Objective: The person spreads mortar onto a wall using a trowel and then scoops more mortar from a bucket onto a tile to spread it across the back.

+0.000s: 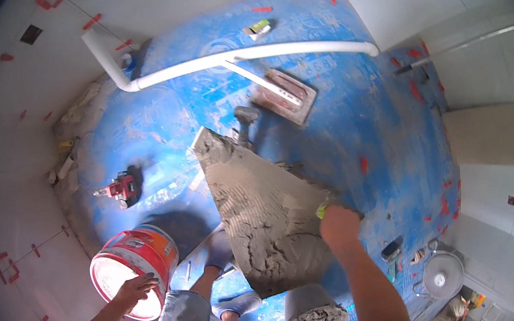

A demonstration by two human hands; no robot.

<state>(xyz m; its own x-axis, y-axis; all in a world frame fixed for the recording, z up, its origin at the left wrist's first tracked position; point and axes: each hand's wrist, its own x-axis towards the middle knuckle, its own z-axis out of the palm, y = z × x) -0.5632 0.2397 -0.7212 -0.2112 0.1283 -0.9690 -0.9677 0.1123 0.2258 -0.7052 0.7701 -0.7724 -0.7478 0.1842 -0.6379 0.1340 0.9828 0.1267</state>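
Note:
A large tile coated with grey mortar (251,199) is in front of me, combed into ridges on its left and lumpy near me. My right hand (341,229) is closed around a tool, apparently a trowel, over the tile's right side; only the green end of its handle (321,211) shows clearly. My left hand (136,290) hangs at the red and white bucket (140,249), fingers loosely stretched out and holding nothing; whether it touches the bucket I cannot tell. A grey bucket full of mortar (316,319) stands by the tile's near right corner.
Beyond the tile lie a long white pipe (253,52), a rectangular float-like tool (290,96) and a mortar-caked mallet-like tool (245,116). A red tool (122,189) sits left on the blue floor covering (393,181). A round fan (444,275) stands at right. Tiled walls surround me.

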